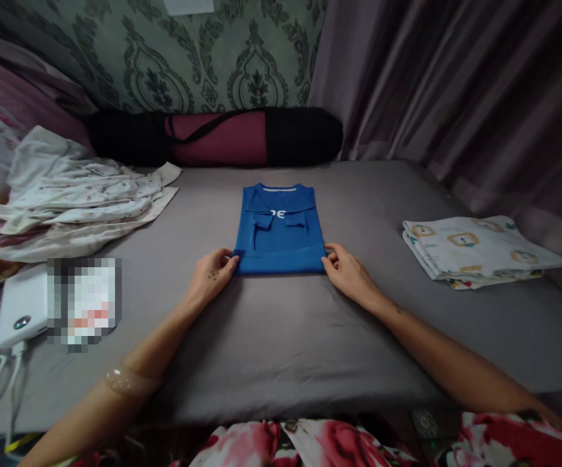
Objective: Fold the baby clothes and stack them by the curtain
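So, from the head camera: there's a blue shirt (280, 241) lying flat in the middle of a grey sheet (281, 344), collar at the far end, sleeves tucked in across the front, with a folded band along the near edge. The left hand (213, 271) has its thumb and fingers pinching the near left corner of that band, and the right hand (350, 271) is doing the same at the near right corner. The remaining fingers look curled in, though I can't tell exactly how they sit.

Handling-wise, I'd guess it's light, soft and floppy, maybe a little slippery if it's jersey-type fabric. Nothing fragile, but the loose sleeve ends could slide out of line. Best grip is probably right at those two near corners, catching all the layers, with even tension so the middle doesn't sag.

Around it: a rumpled pile of pale cloths (81, 194) off to the left, a white power bank (23, 305) nearer, folded printed cloths (476, 246) to the right and a long black-and-maroon bag (222, 137) along the far side.
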### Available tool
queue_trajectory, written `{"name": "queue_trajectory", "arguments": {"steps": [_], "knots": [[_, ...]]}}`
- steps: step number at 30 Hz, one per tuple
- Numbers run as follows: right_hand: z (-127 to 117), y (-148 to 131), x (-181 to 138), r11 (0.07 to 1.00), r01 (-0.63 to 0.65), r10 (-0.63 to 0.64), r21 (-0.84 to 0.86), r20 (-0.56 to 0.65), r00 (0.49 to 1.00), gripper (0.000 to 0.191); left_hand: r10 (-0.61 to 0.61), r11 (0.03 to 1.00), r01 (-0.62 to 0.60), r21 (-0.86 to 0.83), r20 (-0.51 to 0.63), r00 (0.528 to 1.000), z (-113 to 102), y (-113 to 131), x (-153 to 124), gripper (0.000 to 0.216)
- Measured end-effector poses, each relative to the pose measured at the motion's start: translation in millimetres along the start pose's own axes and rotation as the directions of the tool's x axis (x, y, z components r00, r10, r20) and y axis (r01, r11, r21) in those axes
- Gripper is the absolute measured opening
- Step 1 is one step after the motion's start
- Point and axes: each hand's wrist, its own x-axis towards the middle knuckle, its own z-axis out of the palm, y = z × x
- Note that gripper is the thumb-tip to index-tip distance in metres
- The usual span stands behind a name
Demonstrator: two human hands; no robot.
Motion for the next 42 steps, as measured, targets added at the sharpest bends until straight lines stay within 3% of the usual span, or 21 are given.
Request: {"name": "queue_trajectory", "arguments": {"steps": [6,12,19,22,25,27,29,32,35,42], "knots": [[-1,-3,-2,0.987,0.037,-0.030,-0.159,0.042,0.999,0.040,0.000,0.998,0.001,0.056,-0.018,1.000,-1,8,0,0.037],[-1,-4,-4,0.981,0.017,-0.005,-0.192,0.062,0.998,0.047,0.063,0.998,-0.062,0.017,-0.029,0.998,0,8,-2,0.038],[-7,-11,-5,0.961,0.014,0.018,-0.277,0.112,0.994,0.045,0.040,0.982,-0.025,0.190,-0.074,0.996,6,1,4,0.029],[-11,-17,-9,0.926,0.037,0.011,-0.375,0.127,0.992,0.044,0.158,0.956,-0.118,0.267,-0.136,0.978,5,-4,2,0.031],[-8,-24,-13,0.860,0.143,-0.109,-0.489,0.098,0.989,0.041,0.378,0.882,-0.302,0.362,-0.159,0.912,3,-3,-4,0.033],[-2,-28,-14,0.812,0.310,-0.281,-0.494,0.135,0.950,0.043,0.489,0.819,-0.426,0.386,-0.079,0.869,3,4,-9,0.037],[6,-31,-13,0.753,0.496,-0.448,-0.432,0.215,0.868,0.046,0.558,0.756,-0.537,0.374,0.063,0.828,7,12,-13,0.044],[16,-35,-9,0.694,0.646,-0.560,-0.319,0.325,0.762,0.054,0.583,0.681,-0.634,0.366,0.252,0.773,17,22,-18,0.056],[21,-38,-7,0.696,0.675,-0.562,-0.245,0.399,0.724,0.058,0.560,0.655,-0.655,0.377,0.340,0.756,27,22,-19,0.063],[23,-37,-3,0.731,0.652,-0.508,-0.202,0.478,0.717,0.056,0.510,0.669,-0.641,0.377,0.394,0.765,37,8,-15,0.064]]}}
